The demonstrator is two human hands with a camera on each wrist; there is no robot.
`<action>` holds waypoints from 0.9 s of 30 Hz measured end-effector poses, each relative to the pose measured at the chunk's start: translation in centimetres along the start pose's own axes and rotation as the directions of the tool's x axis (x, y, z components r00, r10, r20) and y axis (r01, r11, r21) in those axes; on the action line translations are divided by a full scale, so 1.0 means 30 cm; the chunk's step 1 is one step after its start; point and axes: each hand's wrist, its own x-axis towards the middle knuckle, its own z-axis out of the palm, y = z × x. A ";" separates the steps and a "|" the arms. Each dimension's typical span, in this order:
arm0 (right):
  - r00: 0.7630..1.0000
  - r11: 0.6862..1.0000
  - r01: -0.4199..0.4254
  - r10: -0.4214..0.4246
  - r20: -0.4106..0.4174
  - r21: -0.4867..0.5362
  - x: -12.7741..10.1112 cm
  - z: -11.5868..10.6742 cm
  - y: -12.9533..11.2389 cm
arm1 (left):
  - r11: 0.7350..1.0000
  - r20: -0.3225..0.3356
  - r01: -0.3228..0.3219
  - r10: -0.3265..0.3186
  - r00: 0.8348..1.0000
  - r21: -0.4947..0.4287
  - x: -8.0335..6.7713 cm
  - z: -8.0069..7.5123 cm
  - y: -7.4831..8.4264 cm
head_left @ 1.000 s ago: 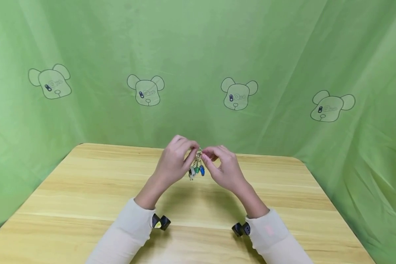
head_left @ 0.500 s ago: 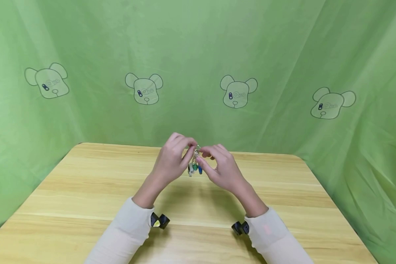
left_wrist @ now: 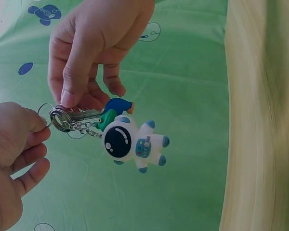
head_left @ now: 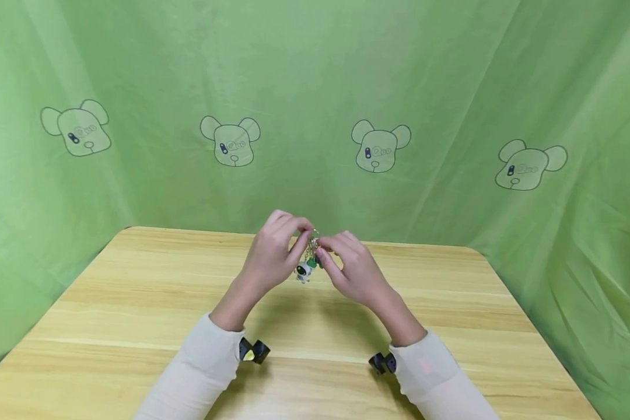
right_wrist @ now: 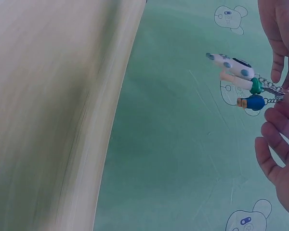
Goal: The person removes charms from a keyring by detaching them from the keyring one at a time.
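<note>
My left hand (head_left: pixel 270 256) pinches a large thin metal key ring (left_wrist: pixel 44 114) between thumb and fingertips, above the table. Smaller split rings (left_wrist: pixel 61 119) hang from it, with a key (left_wrist: pixel 86 115) and short chains. A white astronaut charm (left_wrist: pixel 123 139) with a black visor dangles from one chain. Beside it are a green charm (left_wrist: pixel 106 120) and a blue charm (right_wrist: pixel 255 102) with an orange end. My right hand (head_left: pixel 353 265) pinches at the smaller rings with thumb and index finger; its other fingers are bent loosely. Its fingertips partly hide exactly which ring it grips.
The wooden table (head_left: pixel 163 350) lies beneath both hands. A green curtain (head_left: pixel 304 70) with printed bear heads stands behind it and along both sides. Each sleeve cuff carries a small black camera (head_left: pixel 254 352).
Both hands have shifted slightly left. The charms have swung, and the astronaut now faces the head camera. More of the blue charm is hidden behind my right thumb.
</note>
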 end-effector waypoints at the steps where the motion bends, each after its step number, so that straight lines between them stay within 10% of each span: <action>1: 1.000 1.000 0.006 -0.006 -0.006 0.001 0.000 0.000 0.000 | 1.000 0.001 -0.001 0.001 1.000 -0.001 0.000 0.000 0.000; 27: 0.976 0.996 -0.004 0.023 -0.215 0.089 0.008 -0.015 -0.016 | 0.998 -0.034 -0.041 0.039 0.999 -0.045 -0.002 0.026 0.014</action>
